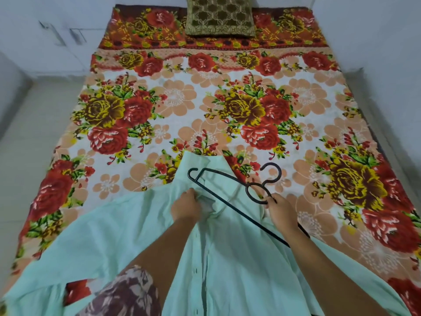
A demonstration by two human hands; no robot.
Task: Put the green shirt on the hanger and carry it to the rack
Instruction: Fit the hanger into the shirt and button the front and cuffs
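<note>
Two bare hands worked low in the frame, above a bed covered with a white sheet (182, 110) printed with large red, yellow and peach flowers. The pale mint-green button-front cotton shirt (239, 258) lay spread over the near part of that sheet, filling the lower centre and lower left of the frame. Its collar end pointed up toward the middle, and its button strip ran down the centre.

The left hand (185, 207) sat at the shirt's neck opening with its fingers curled into the cloth, gripping a bunched fold there. The right hand (281, 210), just to the right of it, pinched the thin black metal wire hanger (227, 203) at the ring beneath its hook. The hook curved up toward the centre right. The hanger slanted across the shirt's upper part, its left tip over the collar area, and its long bar ran down to the right past the right wrist. Whether that left tip had slipped inside the cloth or only lay over it was unclear.

At the bottom left, a short brown-and-white patterned sleeve (129, 290) covered the left upper arm. An olive-and-gold patterned square cushion (219, 15) rested at the top centre of the bed.
</note>
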